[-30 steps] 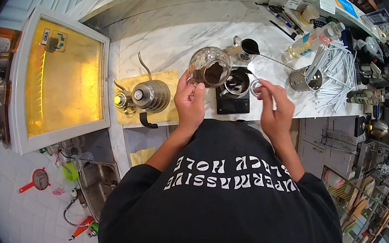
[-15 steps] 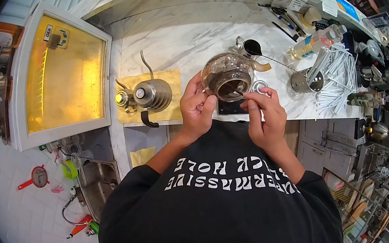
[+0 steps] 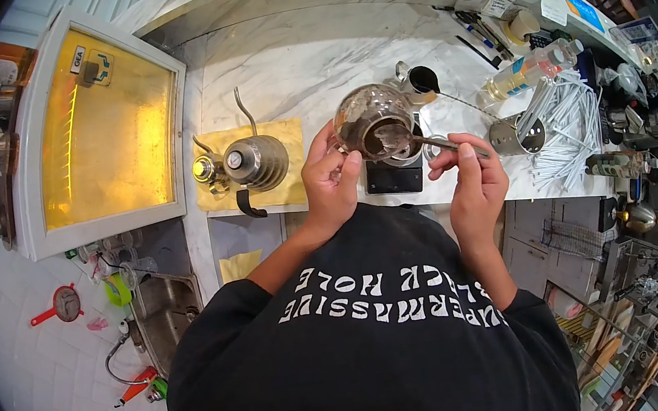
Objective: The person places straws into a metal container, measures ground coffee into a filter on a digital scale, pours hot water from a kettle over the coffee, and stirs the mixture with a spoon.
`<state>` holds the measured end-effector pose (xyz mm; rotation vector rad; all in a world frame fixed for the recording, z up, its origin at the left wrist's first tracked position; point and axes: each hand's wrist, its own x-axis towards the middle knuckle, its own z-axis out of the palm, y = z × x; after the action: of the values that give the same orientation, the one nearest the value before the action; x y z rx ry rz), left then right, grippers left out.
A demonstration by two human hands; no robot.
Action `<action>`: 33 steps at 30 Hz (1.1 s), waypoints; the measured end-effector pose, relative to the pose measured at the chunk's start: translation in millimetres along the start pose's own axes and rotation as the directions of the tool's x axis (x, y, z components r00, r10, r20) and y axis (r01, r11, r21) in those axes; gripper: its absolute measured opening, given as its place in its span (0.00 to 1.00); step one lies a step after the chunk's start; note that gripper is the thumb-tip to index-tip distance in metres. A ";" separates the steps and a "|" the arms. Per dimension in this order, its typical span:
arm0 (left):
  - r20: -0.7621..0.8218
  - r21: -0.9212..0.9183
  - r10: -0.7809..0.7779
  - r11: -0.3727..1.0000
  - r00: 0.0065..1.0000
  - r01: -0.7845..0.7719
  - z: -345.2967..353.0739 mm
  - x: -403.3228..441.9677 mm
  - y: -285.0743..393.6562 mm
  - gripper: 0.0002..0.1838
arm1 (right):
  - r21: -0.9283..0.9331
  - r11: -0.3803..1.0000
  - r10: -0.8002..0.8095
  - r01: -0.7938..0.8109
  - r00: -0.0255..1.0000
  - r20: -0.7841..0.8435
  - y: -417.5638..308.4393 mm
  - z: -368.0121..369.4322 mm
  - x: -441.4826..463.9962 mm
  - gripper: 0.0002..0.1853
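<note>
My left hand (image 3: 330, 177) is wrapped around the handle side of a round glass carafe (image 3: 370, 107), which is tilted with its mouth facing me. Some dark contents show through its opening. In my right hand (image 3: 473, 175), a thin metal spoon (image 3: 444, 143) is pinched between thumb and fingers. Its far end reaches into the carafe's mouth, where the tip is hard to make out. Below the carafe lies a black scale (image 3: 394, 178) on the counter. Just behind it stands a small metal pitcher (image 3: 419, 79) with a dark inside.
Two metal gooseneck kettles (image 3: 262, 162) sit on a yellow cloth (image 3: 288, 141) to the left. At right are a metal canister (image 3: 516, 136), a pile of white wrapped straws (image 3: 566, 127) and clear bottles (image 3: 530, 72). An open glass-paned door (image 3: 109, 121) stands left, above a sink (image 3: 169, 307).
My right hand has moved right and slightly down, drawing the spoon partly back so more of its handle shows. The carafe has shifted slightly left and up, uncovering more of the scale.
</note>
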<state>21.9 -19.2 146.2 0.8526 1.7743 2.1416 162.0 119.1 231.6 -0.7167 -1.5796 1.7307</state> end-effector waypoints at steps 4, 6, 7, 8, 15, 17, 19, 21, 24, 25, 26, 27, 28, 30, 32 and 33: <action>-0.037 0.241 -0.008 0.970 0.999 0.017 -14.2 3.0 -5.3 0.15 | 0.095 0.995 -0.030 0.037 0.997 -0.073 6.9 -11.3 4.5 0.13; -0.097 0.249 -0.045 0.966 0.994 0.068 -17.1 6.2 -3.1 0.14 | 0.047 0.998 -0.045 0.051 0.993 -0.113 16.2 -18.5 7.9 0.13; -0.124 0.225 -0.060 0.971 0.990 0.087 -17.3 7.1 -2.2 0.13 | 0.011 0.999 -0.043 0.045 0.991 -0.128 18.5 -20.5 9.2 0.13; -0.127 0.212 -0.068 0.973 0.990 0.094 -17.3 7.3 -2.1 0.13 | -0.024 0.999 -0.043 0.040 0.989 -0.141 21.9 -20.9 10.7 0.13; -0.085 0.206 -0.051 0.976 0.995 0.068 -18.5 1.4 -6.9 0.13 | -0.570 0.731 -0.328 0.375 0.926 0.189 82.1 -18.8 17.6 0.12; -0.092 0.187 -0.077 0.978 0.993 0.093 -19.2 1.7 -6.1 0.13 | -0.559 0.720 -0.370 0.411 0.909 0.190 74.5 -21.8 19.7 0.12; -0.103 0.165 -0.109 0.978 0.989 0.125 -19.9 2.3 -3.0 0.15 | -0.562 0.727 -0.374 0.395 0.914 0.159 51.1 -20.1 19.2 0.12; -0.090 0.175 -0.076 0.980 0.993 0.091 -19.2 2.4 -4.5 0.11 | -0.439 0.810 -0.392 0.389 0.916 0.089 32.3 -18.6 16.9 0.11; -0.063 0.136 -0.108 0.984 0.992 0.116 -18.1 1.9 -5.9 0.15 | -0.319 0.839 -0.436 0.441 0.895 0.090 4.3 -11.5 12.6 0.10; -0.043 0.121 -0.099 0.987 0.994 0.103 -17.2 2.1 -4.9 0.16 | -0.270 0.847 -0.445 0.458 0.889 0.109 -1.5 -7.4 11.1 0.10; -0.023 0.105 -0.089 0.990 0.996 0.091 -16.3 2.3 -3.9 0.16 | -0.219 0.853 -0.456 0.473 0.881 0.127 -4.3 -3.2 9.0 0.10; 0.008 0.095 -0.046 0.994 0.999 0.045 -14.7 3.7 -0.7 0.17 | -0.225 0.860 -0.435 0.457 0.889 0.144 -4.9 1.1 6.0 0.10; 0.028 0.075 -0.011 0.997 1.000 0.009 -13.2 4.3 1.2 0.17 | -0.261 0.837 -0.446 0.480 0.877 0.180 -2.5 4.6 5.3 0.09; 0.057 0.023 0.050 0.998 0.997 -0.051 -10.2 5.4 4.2 0.19 | -0.327 0.783 -0.465 0.529 0.847 0.257 7.2 10.0 6.9 0.10; 0.066 0.001 0.102 0.995 0.993 -0.103 -11.6 6.7 5.4 0.12 | -0.398 0.707 -0.499 0.585 0.811 0.307 10.9 14.9 11.0 0.11; 0.068 0.009 0.127 0.992 0.990 -0.128 -13.9 7.3 5.7 0.09 | -0.415 0.675 -0.510 0.610 0.792 0.335 11.6 17.4 12.6 0.11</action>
<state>9.2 -28.1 152.4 1.0560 1.7468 2.1526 139.3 117.8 222.6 -0.2255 -2.1476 0.9409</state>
